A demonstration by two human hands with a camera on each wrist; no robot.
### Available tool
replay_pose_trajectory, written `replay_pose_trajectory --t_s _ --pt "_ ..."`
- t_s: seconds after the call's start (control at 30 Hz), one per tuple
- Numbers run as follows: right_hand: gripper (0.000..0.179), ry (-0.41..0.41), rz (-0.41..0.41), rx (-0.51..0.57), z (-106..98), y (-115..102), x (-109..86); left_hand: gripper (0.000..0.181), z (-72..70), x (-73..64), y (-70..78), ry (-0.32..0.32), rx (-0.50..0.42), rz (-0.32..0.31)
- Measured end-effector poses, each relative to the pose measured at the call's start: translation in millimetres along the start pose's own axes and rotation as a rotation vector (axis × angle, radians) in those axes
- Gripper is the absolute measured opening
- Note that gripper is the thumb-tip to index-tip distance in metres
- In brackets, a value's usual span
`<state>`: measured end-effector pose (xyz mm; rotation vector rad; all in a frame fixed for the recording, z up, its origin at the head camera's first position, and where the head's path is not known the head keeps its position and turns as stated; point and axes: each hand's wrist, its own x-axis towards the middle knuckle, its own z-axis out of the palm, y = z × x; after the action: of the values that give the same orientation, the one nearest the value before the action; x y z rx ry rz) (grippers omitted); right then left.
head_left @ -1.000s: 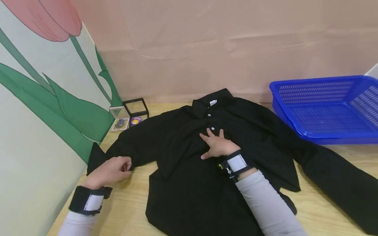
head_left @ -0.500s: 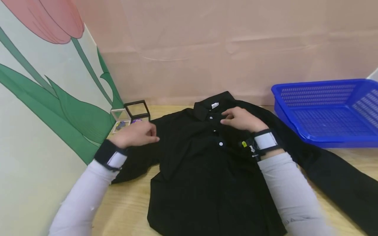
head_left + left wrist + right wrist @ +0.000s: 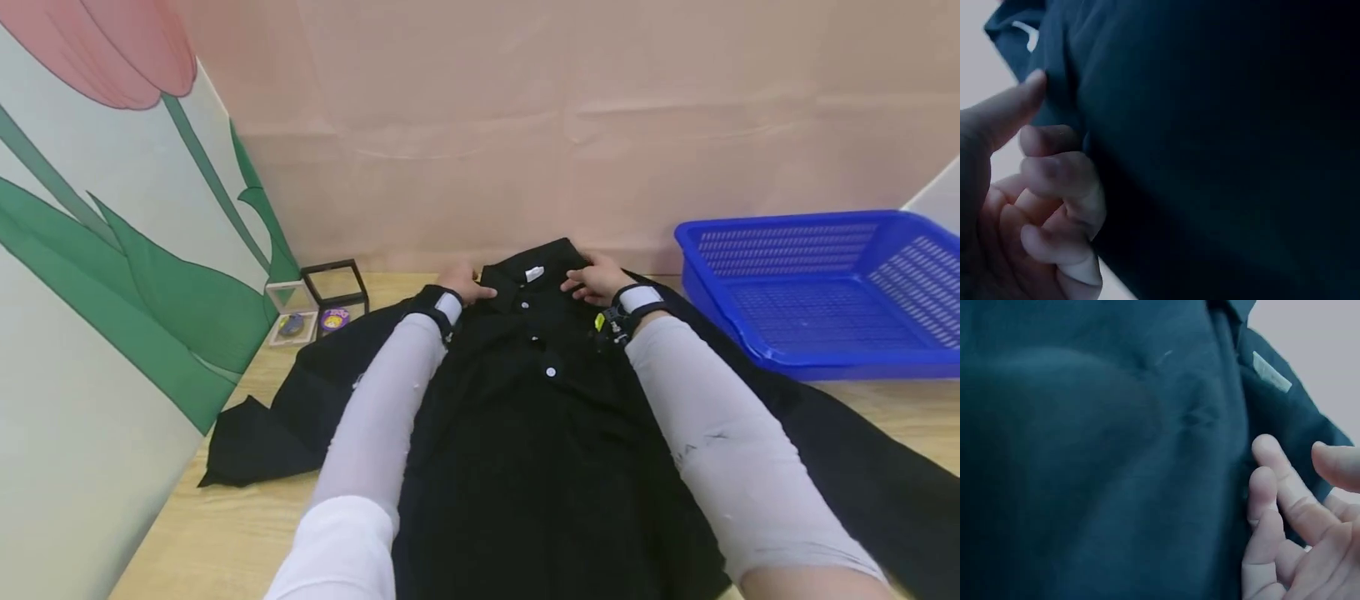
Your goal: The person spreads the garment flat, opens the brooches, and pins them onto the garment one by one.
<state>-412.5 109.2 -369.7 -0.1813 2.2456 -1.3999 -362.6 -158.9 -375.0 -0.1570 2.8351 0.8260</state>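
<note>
A black button-up shirt (image 3: 487, 442) lies spread on the wooden table, its collar (image 3: 551, 253) toward the back wall. At the collar's left side, my left hand (image 3: 462, 283) has its thumb on the cloth. In the left wrist view, the thumb (image 3: 1016, 103) is apart from the loosely bent fingers (image 3: 1063, 172), which lie along the shoulder edge. Right of the collar is my right hand (image 3: 597, 280). Its fingertips (image 3: 1266, 450) touch the fabric near the white label (image 3: 1271, 372), with the thumb (image 3: 1338, 465) held away.
A blue plastic basket (image 3: 825, 367) stands at the back right, close by the shirt's right sleeve (image 3: 840, 450). Two small framed boxes (image 3: 292, 327) sit at the back left beside the tulip-painted wall (image 3: 187, 308). Behind the table hangs a pinkish backdrop (image 3: 480, 125).
Both hands have moved to the collar: the left from the left sleeve, the right up from the shirt front. The left sleeve's cuff lies lower and spread out more than before.
</note>
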Motion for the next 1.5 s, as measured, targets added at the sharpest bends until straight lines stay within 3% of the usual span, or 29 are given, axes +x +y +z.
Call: replay_pose_trajectory --t_s 0.1,0.2,0.3,0.4,0.5,0.57,0.63,0.8,0.87,0.93,1.0,1.07,1.2,1.27,1.33,1.5 --pt "0.051 0.008 -0.019 0.028 6 12 2.6 0.032 13.9 1.9 3.2 0.043 -0.032 0.007" --pt "0.039 0.038 -0.070 0.060 8 11 -4.9 0.032 12.6 -5.4 9.5 0.087 -0.129 0.038" --pt "0.029 0.108 -0.138 0.134 3 -4 -17.5 0.021 -6.1 -12.9 24.5 0.180 -0.325 0.098" --pt "0.021 0.207 -0.191 0.308 -4 -26 -28.8 0.016 -32.7 -16.0 45.2 0.305 -0.459 0.198" --pt "0.022 0.252 -0.188 0.477 -4 -43 -35.7 0.018 -48.6 -12.8 59.0 0.392 -0.460 0.233" --pt "0.032 0.236 -0.145 0.528 1 -47 -36.8 0.019 -47.0 -7.6 59.1 0.407 -0.440 0.211" --pt "0.048 0.201 -0.094 0.504 8 -44 -34.5 0.024 -37.2 -0.1 52.5 0.386 -0.423 0.161" --pt "0.075 0.099 -0.010 0.308 25 -15 -23.4 0.059 -4.7 11.6 23.3 0.213 -0.303 0.082" --pt "0.082 0.073 -0.008 0.210 27 -5 -23.8 0.069 1.3 7.3 14.1 0.127 -0.211 0.119" --pt "0.088 0.067 -0.040 0.095 29 0 -29.1 0.077 1.5 -4.4 8.7 0.073 -0.104 0.196" --pt "0.094 0.060 -0.104 -0.059 30 1 -40.5 0.081 -2.2 -26.1 6.3 0.029 0.023 0.281" --pt "0.089 0.069 -0.203 -0.282 31 0 -57.3 0.077 -5.6 -54.3 4.2 0.003 0.150 0.384" --pt "0.047 0.090 -0.421 -0.720 38 2 -104.1 0.054 -2.3 -119.3 -2.9 -0.054 0.347 0.556" --pt "0.023 0.100 -0.498 -0.853 43 6 -130.2 0.045 4.3 -145.7 -8.2 -0.053 0.423 0.618" --pt "0.011 0.110 -0.531 -0.945 49 11 -156.4 0.042 11.0 -166.0 -13.1 -0.023 0.481 0.633" --pt "0.026 0.129 -0.531 -1.093 66 30 -213.9 0.038 22.3 -196.1 -24.5 0.078 0.548 0.570"
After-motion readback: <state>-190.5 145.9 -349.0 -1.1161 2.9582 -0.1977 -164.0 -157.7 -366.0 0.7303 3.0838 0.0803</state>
